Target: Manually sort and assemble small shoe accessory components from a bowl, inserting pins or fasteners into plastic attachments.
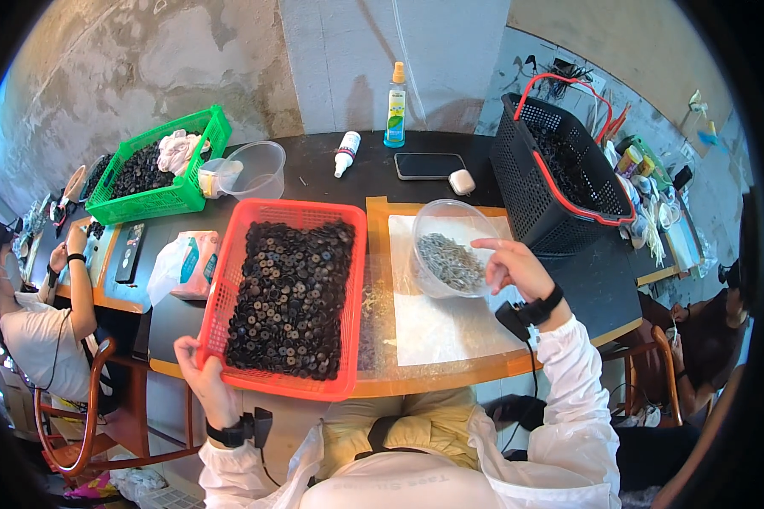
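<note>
My left hand point(204, 380) grips the near left corner of a red plastic basket point(212, 310), which overhangs the table's front edge slightly. Heaped in the basket are many small dark round pieces point(293, 297) with holes in their middles. My right hand point(522, 273) hovers at the right side of a clear round tub point(424, 216), index finger stretched over it and the other fingers partly bent. Nothing shows between those fingers. Small silvery metal pieces point(450, 261) lie in the tub, which stands on a white sheet point(433, 339).
Behind stand a spray bottle point(396, 110), a white bottle point(346, 154), a phone point(430, 166) and a white case point(462, 181). A black basket point(560, 204) is at right, a green basket point(157, 204) and tissue pack point(197, 265) at left. One person point(42, 331) sits left, another point(696, 331) right.
</note>
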The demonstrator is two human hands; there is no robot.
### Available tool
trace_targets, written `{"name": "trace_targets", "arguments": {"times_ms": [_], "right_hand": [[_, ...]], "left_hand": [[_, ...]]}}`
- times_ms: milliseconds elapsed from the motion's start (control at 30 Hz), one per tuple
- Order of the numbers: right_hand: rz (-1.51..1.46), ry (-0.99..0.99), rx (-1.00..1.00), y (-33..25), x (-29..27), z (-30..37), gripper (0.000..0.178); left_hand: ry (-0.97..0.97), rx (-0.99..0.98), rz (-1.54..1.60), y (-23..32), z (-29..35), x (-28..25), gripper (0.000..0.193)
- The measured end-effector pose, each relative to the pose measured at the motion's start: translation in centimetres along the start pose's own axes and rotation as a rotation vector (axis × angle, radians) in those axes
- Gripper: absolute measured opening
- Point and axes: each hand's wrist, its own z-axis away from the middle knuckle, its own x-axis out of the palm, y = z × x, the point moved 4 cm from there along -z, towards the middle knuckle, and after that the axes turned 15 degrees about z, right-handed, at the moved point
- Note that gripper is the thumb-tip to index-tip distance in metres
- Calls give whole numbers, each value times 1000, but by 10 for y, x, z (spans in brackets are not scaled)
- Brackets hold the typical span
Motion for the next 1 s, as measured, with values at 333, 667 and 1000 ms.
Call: {"name": "trace_targets", "arguments": {"times_ms": [333, 667, 1000], "right_hand": [[-36, 129, 10, 23, -35, 59, 44], [-72, 200, -28, 27, -64, 116, 43], [-92, 372, -10, 81, -106, 161, 44]], "left_hand": [[-253, -250, 162, -35, -81, 64, 30], [-516, -523, 185, -140, -87, 167, 36], [-664, -623, 115, -188, -91, 235, 48]]}}
